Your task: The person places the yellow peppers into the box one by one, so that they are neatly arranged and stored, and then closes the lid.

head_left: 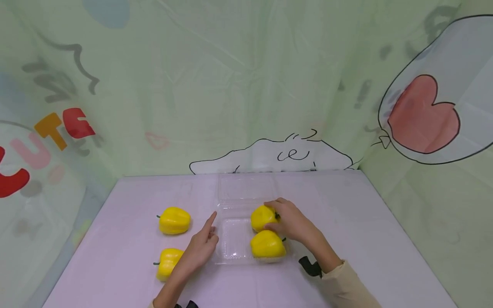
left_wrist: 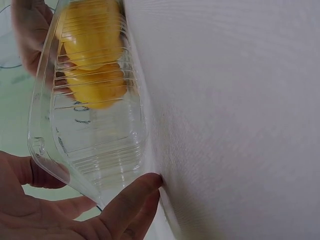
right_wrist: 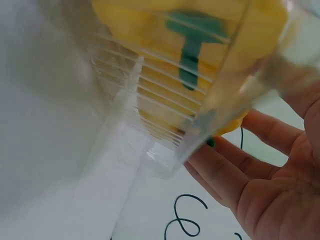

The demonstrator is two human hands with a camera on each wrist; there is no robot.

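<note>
A clear plastic clamshell container (head_left: 235, 256) lies on the table with its lid folded back away from me. In its right half sit two yellow bell peppers, one near (head_left: 267, 244) and one far (head_left: 262, 218). My right hand (head_left: 290, 220) grips the far pepper, fingers over its far side and thumb toward the near pepper. My left hand (head_left: 202, 246) rests at the container's left edge, index finger straight. In the left wrist view, the left fingers (left_wrist: 132, 200) touch the container's wall low by the table. Green stems show through the ribbed wall in the right wrist view.
Two more yellow bell peppers lie on the left of the table, one farther (head_left: 174, 220) and one nearer (head_left: 168, 263), the nearer partly behind my left forearm. The clear lid (head_left: 246, 188) lies toward the back edge. Printed cloth walls surround the white table (head_left: 358, 239).
</note>
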